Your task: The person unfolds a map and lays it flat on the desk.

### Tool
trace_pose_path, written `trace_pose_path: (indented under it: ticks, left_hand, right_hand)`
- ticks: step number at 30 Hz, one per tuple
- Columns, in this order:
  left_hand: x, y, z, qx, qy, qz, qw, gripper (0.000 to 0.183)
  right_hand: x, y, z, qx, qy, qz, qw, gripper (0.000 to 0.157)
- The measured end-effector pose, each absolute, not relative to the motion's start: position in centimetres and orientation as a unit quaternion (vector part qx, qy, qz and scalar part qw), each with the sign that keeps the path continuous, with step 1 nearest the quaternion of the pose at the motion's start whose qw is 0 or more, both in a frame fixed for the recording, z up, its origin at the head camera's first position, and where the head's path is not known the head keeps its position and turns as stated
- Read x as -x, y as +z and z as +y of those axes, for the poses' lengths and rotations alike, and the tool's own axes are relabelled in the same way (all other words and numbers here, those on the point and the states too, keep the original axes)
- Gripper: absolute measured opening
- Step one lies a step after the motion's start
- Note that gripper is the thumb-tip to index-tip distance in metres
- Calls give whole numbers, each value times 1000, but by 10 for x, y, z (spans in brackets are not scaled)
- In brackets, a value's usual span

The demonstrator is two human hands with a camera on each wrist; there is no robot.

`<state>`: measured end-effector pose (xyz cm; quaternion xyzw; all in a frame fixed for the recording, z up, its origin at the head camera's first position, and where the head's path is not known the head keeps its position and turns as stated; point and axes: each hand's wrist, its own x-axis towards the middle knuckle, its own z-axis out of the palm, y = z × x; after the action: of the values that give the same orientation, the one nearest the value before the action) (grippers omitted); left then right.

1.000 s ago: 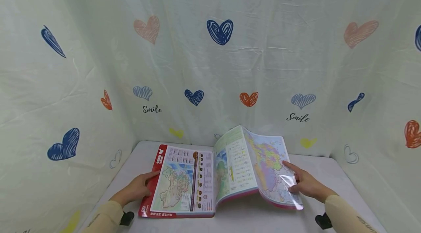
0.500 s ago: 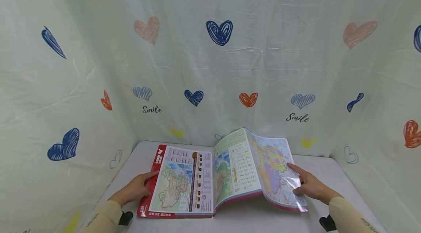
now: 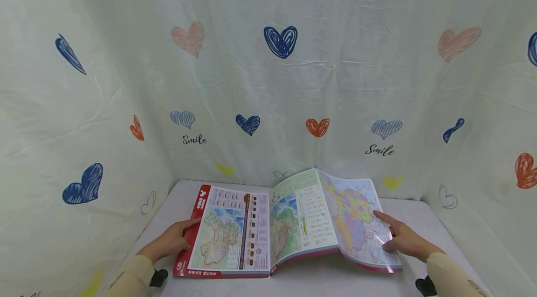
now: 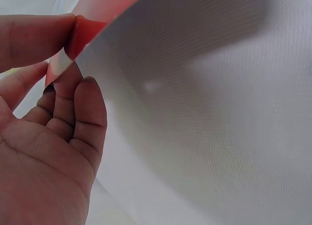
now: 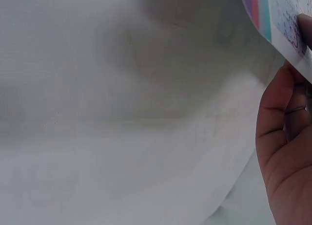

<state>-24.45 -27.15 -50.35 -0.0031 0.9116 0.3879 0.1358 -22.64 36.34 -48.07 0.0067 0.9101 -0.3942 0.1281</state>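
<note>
A folded map point(image 3: 222, 241) with a red border lies partly opened across the table in the head view. Its middle panel point(image 3: 308, 213) rises to a ridge and the right panel point(image 3: 356, 222) slopes down from there. My left hand point(image 3: 168, 241) holds the red left edge; the left wrist view shows thumb and fingers point(image 4: 90, 108) pinching the map's red corner point(image 4: 109, 8). At the far edge of the right panel, my right hand point(image 3: 409, 238) pinches the sheet between thumb and fingers. In the right wrist view its palm point(image 5: 292, 171) is partly cut off.
Under the map is a white table point(image 3: 189, 188) with rounded back corners. A pale curtain point(image 3: 335, 78) printed with hearts and "Smile" encloses the back and both sides. Dark wrist camera parts point(image 3: 159, 278) sit below each sleeve.
My right hand has moved to the right, drawing the right panel outward. The ridge has shifted right and sunk a little, and the folds have spread wider. My left hand has barely moved.
</note>
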Motion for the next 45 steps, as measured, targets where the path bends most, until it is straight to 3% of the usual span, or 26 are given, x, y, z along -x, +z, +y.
trace_pose_path:
  ticks: [45]
  left_hand:
    - [240,-495,-268,12,383,915,125,81]
  right_hand:
    - [218,-490,418,-20,-322,936,144,90]
